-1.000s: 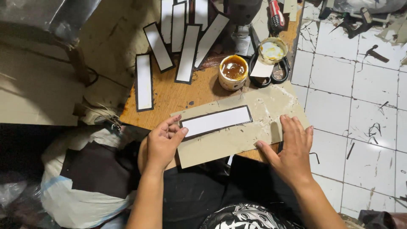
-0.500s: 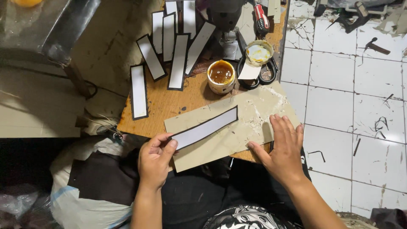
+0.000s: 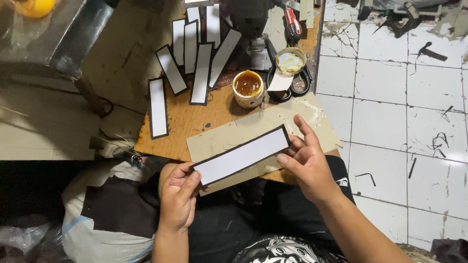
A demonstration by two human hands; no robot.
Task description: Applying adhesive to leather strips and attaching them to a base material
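I hold a long white strip with a dark border lifted above a beige cardboard sheet on the wooden table. My left hand pinches the strip's near left end. My right hand touches its right end with the fingertips, fingers spread. An open tin of brown glue stands just beyond the cardboard.
Several more bordered white strips lie fanned out on the table's far side, one at the left edge. A second tin and black scissors sit by the table's right edge. White tiled floor on the right, a stuffed sack at lower left.
The strip lay flat on the cardboard under my left hand; now both hands have lifted it toward me. My right hand left the cardboard and came to the strip's right end.
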